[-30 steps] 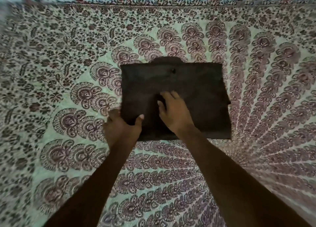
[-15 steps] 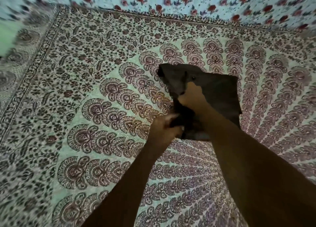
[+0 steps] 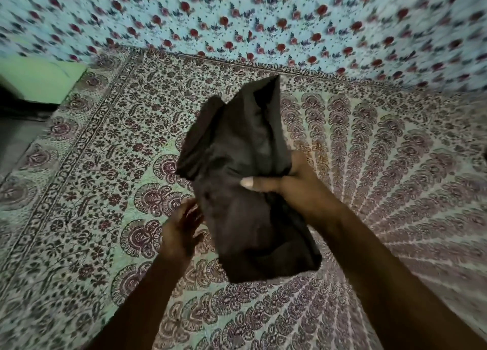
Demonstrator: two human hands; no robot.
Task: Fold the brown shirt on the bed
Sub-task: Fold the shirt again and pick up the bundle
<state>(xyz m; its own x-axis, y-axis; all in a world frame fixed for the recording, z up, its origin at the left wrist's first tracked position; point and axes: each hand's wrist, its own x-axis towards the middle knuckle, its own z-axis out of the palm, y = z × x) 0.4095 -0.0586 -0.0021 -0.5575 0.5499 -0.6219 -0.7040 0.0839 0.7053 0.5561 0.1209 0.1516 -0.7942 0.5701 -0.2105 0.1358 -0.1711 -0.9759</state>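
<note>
The brown shirt (image 3: 245, 181), folded into a bundle, hangs in the air above the bed (image 3: 369, 165) at the middle of the view. My right hand (image 3: 292, 186) grips it around its middle, thumb pressed across the front of the cloth. My left hand (image 3: 181, 231) is just left of the shirt's lower part with fingers spread and relaxed; whether the fingertips touch the cloth's edge is blurred. The shirt's top end stands up loosely, its lower end droops toward me.
A patterned bedspread (image 3: 105, 191) with a floral border covers the bed. A rose-printed cloth (image 3: 263, 20) runs along the far side. At the far left a green wall (image 3: 39, 78) and a dark floor gap (image 3: 15, 128) mark the bed's left edge.
The shirt lay flat and folded on the bed under both hands. My right hand gathered it and lifted it off the bed; my left hand let go and now hovers beside it.
</note>
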